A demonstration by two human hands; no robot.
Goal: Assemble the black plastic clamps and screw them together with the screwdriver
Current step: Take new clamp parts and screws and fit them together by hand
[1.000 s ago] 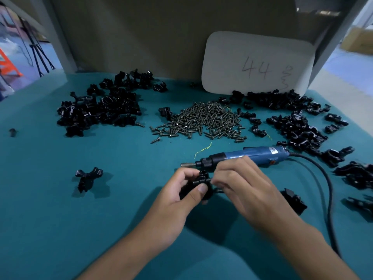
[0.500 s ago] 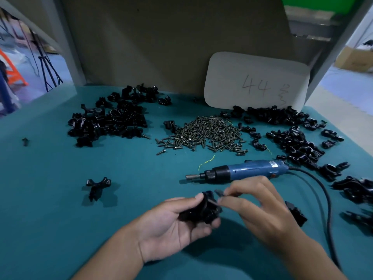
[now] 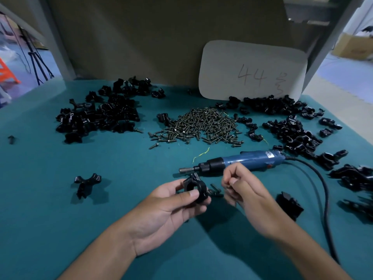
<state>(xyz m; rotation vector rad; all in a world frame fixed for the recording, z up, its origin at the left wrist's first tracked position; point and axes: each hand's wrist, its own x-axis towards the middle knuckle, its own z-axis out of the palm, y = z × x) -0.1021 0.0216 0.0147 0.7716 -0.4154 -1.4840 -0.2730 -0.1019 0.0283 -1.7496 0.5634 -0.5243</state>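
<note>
Your left hand [image 3: 171,207] holds a ring-shaped black clamp [image 3: 195,188] above the teal table [image 3: 50,229], opening towards you for fitting. Your right hand [image 3: 248,190] has its fingers curled; contents unclear. The electric screwdriver [image 3: 238,161] lies just behind.

Blurred right hand [image 3: 245,190] hides whatever its fingertips pinch.

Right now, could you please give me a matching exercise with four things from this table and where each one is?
Things:
1. ring clamp
2. screwdriver
3. pile of screws
4. white card

Places:
A. leaning on the back wall
B. lying on the mat beyond the hands
C. in the left hand
D. middle of the mat, between heaps of black parts

Pairs: 1-C, 2-B, 3-D, 4-A
</note>
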